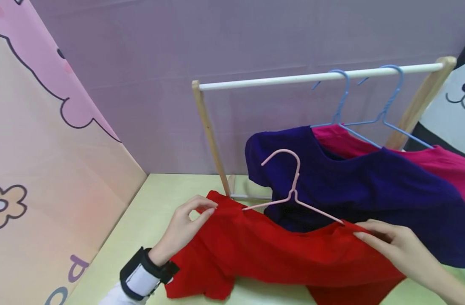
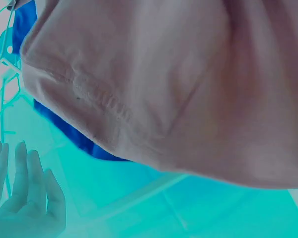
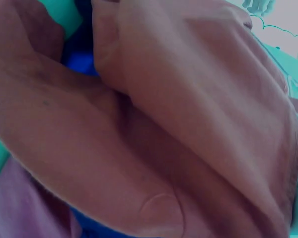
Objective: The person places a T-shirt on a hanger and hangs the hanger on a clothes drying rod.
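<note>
A red T-shirt (image 1: 278, 254) spreads over the table front, brownish in the left wrist view (image 2: 139, 89) and the right wrist view (image 3: 203, 99). Through its neckline rises a pink hanger (image 1: 294, 186), hook up, both arm ends tucked under the cloth at the shoulders. My right hand (image 1: 398, 248) pinches the shirt's right shoulder beside the hanger's arm end. By the left shoulder is my left hand (image 1: 188, 228), thumb and index finger curved loosely close together. The left wrist view shows that hand's fingers (image 2: 35, 183) apart from the cloth.
Behind stands a small rack with a white rail (image 1: 270, 81) and wooden legs. Two blue hangers (image 1: 341, 106) hang from it, carrying a navy T-shirt (image 1: 354, 186) and a magenta T-shirt (image 1: 427, 163). A patterned panel (image 1: 45, 148) borders the table's left side.
</note>
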The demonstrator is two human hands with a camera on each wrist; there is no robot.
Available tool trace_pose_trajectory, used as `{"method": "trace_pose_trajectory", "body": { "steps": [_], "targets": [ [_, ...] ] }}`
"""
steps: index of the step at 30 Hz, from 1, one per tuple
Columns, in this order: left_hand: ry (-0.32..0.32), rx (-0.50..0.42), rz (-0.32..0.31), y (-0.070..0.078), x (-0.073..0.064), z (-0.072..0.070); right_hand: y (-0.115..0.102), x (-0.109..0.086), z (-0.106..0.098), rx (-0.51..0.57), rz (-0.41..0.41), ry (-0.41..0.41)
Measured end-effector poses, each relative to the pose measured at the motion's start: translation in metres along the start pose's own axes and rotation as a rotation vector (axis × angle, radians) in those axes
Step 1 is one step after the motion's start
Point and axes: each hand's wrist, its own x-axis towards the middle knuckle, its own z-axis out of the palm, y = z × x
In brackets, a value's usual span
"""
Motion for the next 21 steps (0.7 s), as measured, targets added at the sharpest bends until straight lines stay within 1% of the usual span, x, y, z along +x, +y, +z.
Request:
{"method": "trace_pose_trajectory", "body": {
  "steps": [4, 9, 13, 15, 18, 21],
  "targets": [
    [-0.002, -0.012, 0.002, 0.001, -0.004, -0.009, -0.004, 0.008, -0.01, -0.033, 0.054, 0.042],
    [-0.005, -0.019, 0.013, 0.003, -0.01, -0.012, -0.01, 0.02, -0.027, -0.05, 0.121, 0.08],
    [-0.011, -0.02, 0.0, 0.006, -0.013, -0.012, -0.017, 0.031, -0.037, -0.044, 0.22, 0.094],
    [-0.018, -0.019, 0.003, 0.011, -0.013, -0.012, -0.022, 0.036, -0.04, -0.042, 0.263, 0.102],
    [-0.032, -0.013, 0.021, 0.023, -0.012, -0.013, -0.031, 0.045, -0.043, -0.051, 0.266, 0.134],
    [-0.038, -0.001, 0.034, 0.034, -0.011, -0.014, -0.039, 0.056, -0.046, -0.067, 0.229, 0.168]
  ]
}}
